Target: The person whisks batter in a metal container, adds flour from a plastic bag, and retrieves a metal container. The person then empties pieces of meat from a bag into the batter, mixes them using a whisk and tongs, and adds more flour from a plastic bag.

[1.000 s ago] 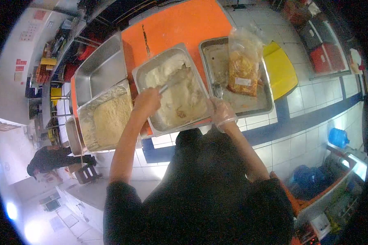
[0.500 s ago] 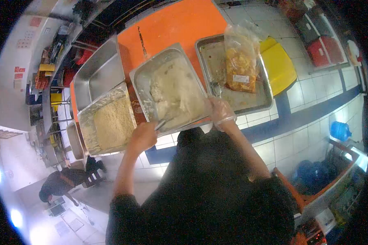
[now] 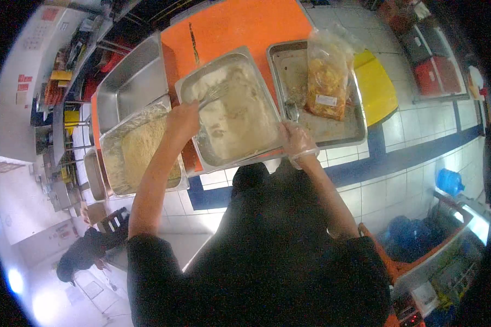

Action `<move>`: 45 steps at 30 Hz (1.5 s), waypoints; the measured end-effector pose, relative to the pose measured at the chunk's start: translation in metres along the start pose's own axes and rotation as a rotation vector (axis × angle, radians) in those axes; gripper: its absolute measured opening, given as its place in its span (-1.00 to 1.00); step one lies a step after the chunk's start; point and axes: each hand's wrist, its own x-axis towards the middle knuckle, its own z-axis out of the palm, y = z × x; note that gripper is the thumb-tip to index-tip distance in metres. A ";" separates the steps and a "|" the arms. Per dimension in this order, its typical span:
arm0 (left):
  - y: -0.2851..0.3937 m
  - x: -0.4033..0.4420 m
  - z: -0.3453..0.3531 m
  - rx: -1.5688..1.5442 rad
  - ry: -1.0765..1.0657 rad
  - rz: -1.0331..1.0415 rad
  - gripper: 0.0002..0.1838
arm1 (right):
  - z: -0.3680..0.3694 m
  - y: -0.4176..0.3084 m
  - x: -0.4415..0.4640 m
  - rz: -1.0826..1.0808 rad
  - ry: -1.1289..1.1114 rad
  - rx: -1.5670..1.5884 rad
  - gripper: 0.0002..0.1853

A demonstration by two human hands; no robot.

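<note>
My left hand point(image 3: 183, 121) is closed on the handle of a metal fork point(image 3: 206, 100), whose tines reach over the wet, pale batter point(image 3: 240, 117) in the middle steel pan point(image 3: 264, 158). A clear plastic glove covers my right hand point(image 3: 299, 140), which is closed on this pan's near right corner. Left of it, partly behind my left arm, stands a deep pan point(image 3: 110, 166) of dry, tan breading point(image 3: 142, 150). To the right, a shallow tray point(image 3: 343, 139) holds a plastic bag of orange-yellow food point(image 3: 327, 90) and a metal spoon point(image 3: 292, 111).
The pans rest on an orange table point(image 3: 240, 24). A bare deep steel pan point(image 3: 133, 82) stands at the back left. Beyond the tray is a yellow lid or bin point(image 3: 375, 87). Another person point(image 3: 87, 250) is at the lower left. Blue water jugs point(image 3: 450, 181) are at the right.
My left hand has moved forward and left with the fork, from the pan's near edge to its far left side. The batter's surface looks smoother. My right hand stays at the corner.
</note>
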 end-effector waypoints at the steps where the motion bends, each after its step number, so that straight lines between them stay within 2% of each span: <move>1: -0.001 -0.006 0.001 -0.020 -0.015 -0.067 -0.80 | -0.003 -0.004 0.000 0.062 -0.070 -0.039 -0.57; 2: 0.001 -0.015 0.002 -0.017 -0.017 -0.061 -0.80 | -0.001 -0.004 -0.001 0.067 -0.068 -0.036 -0.57; 4: 0.007 -0.038 -0.007 -0.053 -0.177 -0.173 -0.78 | 0.004 -0.003 -0.002 -0.048 0.108 0.047 -0.64; 5: 0.010 -0.046 -0.014 -0.052 -0.178 -0.169 -0.78 | 0.001 -0.004 -0.001 -0.044 0.110 0.047 -0.64; 7: 0.019 -0.061 -0.028 -0.111 -0.533 -0.080 -0.73 | -0.008 -0.009 -0.001 0.045 -0.082 0.049 -0.58; 10: 0.030 -0.074 -0.025 -0.249 -0.563 0.023 -0.66 | 0.002 0.002 0.004 -0.003 -0.030 0.028 -0.61; 13: 0.061 -0.069 -0.053 -0.398 -0.485 0.005 -0.67 | 0.001 0.002 0.000 -0.063 0.030 0.046 -0.62; 17: 0.048 -0.034 -0.004 -0.578 -0.363 -0.034 -0.67 | 0.001 0.001 0.002 0.006 -0.010 0.017 -0.63; 19: 0.039 -0.017 -0.003 -0.378 -0.098 -0.089 -0.69 | 0.006 0.006 0.002 -0.049 0.025 0.048 -0.63; 22: 0.013 -0.005 -0.003 -0.279 -0.062 -0.184 -0.73 | 0.002 0.000 0.001 0.027 -0.019 0.055 -0.65; 23: 0.006 -0.013 -0.002 -0.177 0.041 -0.111 -0.76 | 0.004 0.001 0.002 0.027 -0.017 0.057 -0.65; 25: -0.001 -0.026 -0.002 -0.151 -0.033 -0.153 -0.75 | 0.007 0.007 0.002 -0.107 0.073 0.084 -0.66; 27: -0.007 -0.038 0.006 -0.121 -0.094 -0.200 -0.74 | 0.008 0.009 0.003 -0.087 0.061 0.075 -0.66; 31: 0.000 -0.068 0.013 -0.156 -0.450 0.009 -0.70 | 0.015 0.017 0.004 -0.109 0.069 -0.001 -0.67; 32: 0.011 -0.078 0.001 -0.153 -0.436 0.001 -0.70 | 0.014 0.015 0.005 -0.124 0.077 0.000 -0.67; 34: 0.035 -0.093 -0.020 -0.383 -0.375 0.028 -0.69 | 0.007 0.009 0.004 -0.051 0.009 -0.001 -0.65; 38: 0.062 -0.072 -0.010 -0.436 -0.310 0.047 -0.70 | -0.002 -0.002 0.002 0.077 -0.074 0.049 -0.62; 40: 0.065 -0.045 -0.019 -0.400 -0.377 -0.088 -0.72 | 0.004 0.005 0.003 0.000 -0.060 -0.006 -0.60; 42: 0.049 -0.027 0.005 -0.344 -0.143 -0.101 -0.74 | 0.008 0.008 0.002 0.011 -0.059 -0.032 -0.59; 43: 0.041 -0.017 0.003 -0.349 -0.141 -0.105 -0.74 | 0.008 0.007 0.001 0.025 -0.054 -0.051 -0.59; 45: 0.027 -0.004 0.002 -0.153 -0.122 -0.092 -0.75 | 0.002 0.002 0.000 0.007 -0.051 -0.043 -0.58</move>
